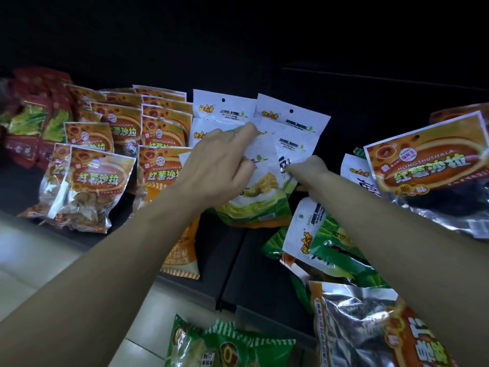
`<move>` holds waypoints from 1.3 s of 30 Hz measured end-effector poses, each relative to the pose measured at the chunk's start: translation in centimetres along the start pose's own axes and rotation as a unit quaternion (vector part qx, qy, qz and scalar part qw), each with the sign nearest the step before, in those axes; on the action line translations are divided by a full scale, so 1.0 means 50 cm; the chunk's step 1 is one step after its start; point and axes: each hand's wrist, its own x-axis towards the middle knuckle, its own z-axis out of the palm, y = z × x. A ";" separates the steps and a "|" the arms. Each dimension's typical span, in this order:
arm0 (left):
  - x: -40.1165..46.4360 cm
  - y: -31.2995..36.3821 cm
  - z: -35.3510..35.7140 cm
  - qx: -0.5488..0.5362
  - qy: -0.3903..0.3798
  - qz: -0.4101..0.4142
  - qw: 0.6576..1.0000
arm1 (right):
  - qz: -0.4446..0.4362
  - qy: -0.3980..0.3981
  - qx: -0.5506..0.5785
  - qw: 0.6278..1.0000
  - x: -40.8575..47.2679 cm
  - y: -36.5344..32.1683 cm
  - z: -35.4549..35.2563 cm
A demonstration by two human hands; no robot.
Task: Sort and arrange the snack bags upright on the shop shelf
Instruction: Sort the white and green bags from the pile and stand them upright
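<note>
Both hands work the row of white-and-green snack bags [254,165] standing mid-shelf. The left hand [222,165] lies on the front bag, fingers [248,129] curled over its top edge, likely to keep the row from slumping forward. The right hand [308,169] pinches the side of the next bag, probably to square it up. Orange sweet-potato bags [103,178] already stand in rows at left; loose bags [320,242] lie flat on the dark shelf [254,263] at right, unsorted.
</note>
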 end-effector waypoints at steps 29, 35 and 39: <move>-0.005 -0.036 0.093 0.141 -0.143 -0.126 0.971 | -0.142 -0.052 -0.153 0.977 -0.071 -0.004 -0.056; -0.030 -0.021 0.134 0.110 -0.251 -0.181 0.945 | -0.125 0.010 -0.221 0.967 -0.052 0.010 -0.044; -0.053 -0.018 0.162 0.099 -0.339 -0.161 0.922 | -0.139 -0.012 -0.274 0.951 -0.066 -0.002 -0.059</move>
